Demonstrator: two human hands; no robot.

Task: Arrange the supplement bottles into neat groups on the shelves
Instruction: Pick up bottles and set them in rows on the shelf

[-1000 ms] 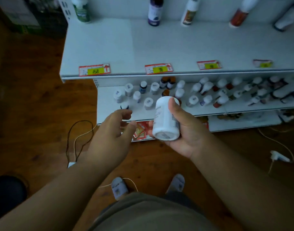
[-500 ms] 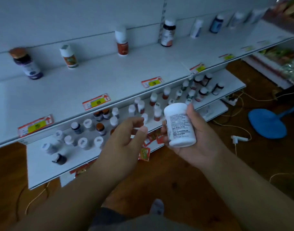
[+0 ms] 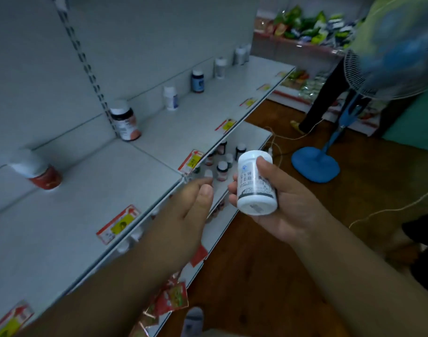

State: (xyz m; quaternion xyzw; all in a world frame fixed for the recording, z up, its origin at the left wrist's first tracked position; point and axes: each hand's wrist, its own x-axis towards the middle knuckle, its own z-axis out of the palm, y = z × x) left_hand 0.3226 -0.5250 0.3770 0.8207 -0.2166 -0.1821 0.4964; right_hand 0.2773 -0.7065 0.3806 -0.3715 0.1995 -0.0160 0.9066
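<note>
Leftmost, a red jar (image 3: 41,175) stood at the back of the upper shelf (image 3: 91,190), with a dark jar (image 3: 125,122) further right along the same back wall and three more bottles spaced beyond it. Below that shelf's front edge, the lower shelf (image 3: 250,137) carried a cluster of small bottles (image 3: 222,167). Just in front of that edge hung the left hand (image 3: 183,215), its grip released, fingers loosely bent and holding nothing. Right of it, near but apart, the right hand (image 3: 284,210) grasped a white bottle (image 3: 255,182) round its label, clear of both shelves. Furthest right stood a blue fan (image 3: 349,113) on the floor.

The step in hand looked like choosing where this bottle belongs; the next move likely calls for carrying it to the upper shelf and standing it beside like bottles. Compared with half a second before, the view had swung right, bringing the fan into sight; both hands had kept their pose.
</note>
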